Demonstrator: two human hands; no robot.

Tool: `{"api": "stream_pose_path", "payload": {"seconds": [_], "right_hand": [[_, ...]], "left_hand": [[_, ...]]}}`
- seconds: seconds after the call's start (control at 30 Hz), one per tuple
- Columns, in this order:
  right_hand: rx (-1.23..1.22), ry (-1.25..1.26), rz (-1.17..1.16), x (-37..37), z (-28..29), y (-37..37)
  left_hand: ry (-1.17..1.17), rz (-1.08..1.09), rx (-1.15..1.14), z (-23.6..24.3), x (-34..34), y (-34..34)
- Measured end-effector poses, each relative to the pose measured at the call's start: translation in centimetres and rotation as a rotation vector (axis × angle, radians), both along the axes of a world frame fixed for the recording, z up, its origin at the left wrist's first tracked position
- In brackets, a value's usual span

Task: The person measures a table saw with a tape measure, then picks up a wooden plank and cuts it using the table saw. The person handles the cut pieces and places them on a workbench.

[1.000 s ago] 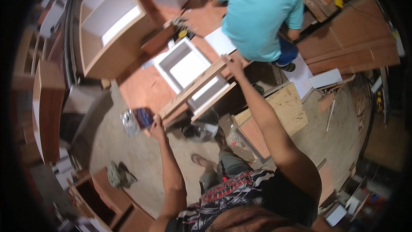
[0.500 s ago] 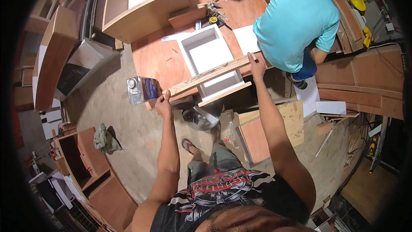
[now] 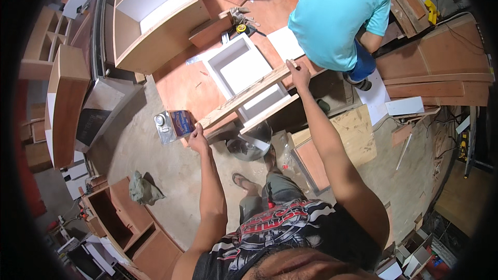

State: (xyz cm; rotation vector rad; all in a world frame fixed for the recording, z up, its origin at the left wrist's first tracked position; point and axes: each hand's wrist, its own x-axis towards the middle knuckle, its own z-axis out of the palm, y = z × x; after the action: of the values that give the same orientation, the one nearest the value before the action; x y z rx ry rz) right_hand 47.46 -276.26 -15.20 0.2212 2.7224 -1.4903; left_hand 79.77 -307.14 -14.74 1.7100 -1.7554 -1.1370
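Observation:
A long, narrow wooden strip (image 3: 245, 96) lies slantwise across a white open drawer box (image 3: 216, 77), near end at left and far end at right. My left hand (image 3: 199, 140) is closed on its near end, beside a metal can with a blue label (image 3: 173, 125). At the far end, my right hand (image 3: 299, 77) pinches the strip between thumb and fingers. The drawer box sits on a reddish plywood worktop (image 3: 179, 85); its near part shows beyond the strip, with a pale wooden edge (image 3: 270, 114). Whether the strip touches the box I cannot tell.
A co-worker in a turquoise shirt (image 3: 340, 15) bends over close to my right hand. A large wooden cabinet (image 3: 155, 41), a tape measure (image 3: 241, 28) and gloves (image 3: 240, 15) lie on the worktop. Plywood panels (image 3: 337, 137) lean below it. A cloth bundle (image 3: 144, 189) rests on the floor.
The whole view has shifted and turned slightly. Both hands keep hold of the wooden strip, which stays across the drawer box with little visible movement against it.

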Motion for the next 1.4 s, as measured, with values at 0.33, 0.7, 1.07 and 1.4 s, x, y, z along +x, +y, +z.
{"api": "stream_pose_path", "payload": {"seconds": [0.33,0.7,1.07,1.4], "right_hand": [[-0.034,0.039,0.015,0.6,-0.9,-0.3],[0.049,0.013,0.045,-0.3,-1.1,0.0],[-0.563,-0.268,-0.096,11.0,-5.7,5.0],[0.32,-0.528,0.932,32.7,-15.0,13.1]], "left_hand": [[0.031,-0.101,0.069,-3.5,2.5,-2.9],[-0.181,-0.225,-0.102,-2.3,1.1,-2.5],[-0.082,-0.406,0.312,-0.2,13.5,3.0],[-0.576,-0.373,0.561,-4.3,42.9,17.9]]}}
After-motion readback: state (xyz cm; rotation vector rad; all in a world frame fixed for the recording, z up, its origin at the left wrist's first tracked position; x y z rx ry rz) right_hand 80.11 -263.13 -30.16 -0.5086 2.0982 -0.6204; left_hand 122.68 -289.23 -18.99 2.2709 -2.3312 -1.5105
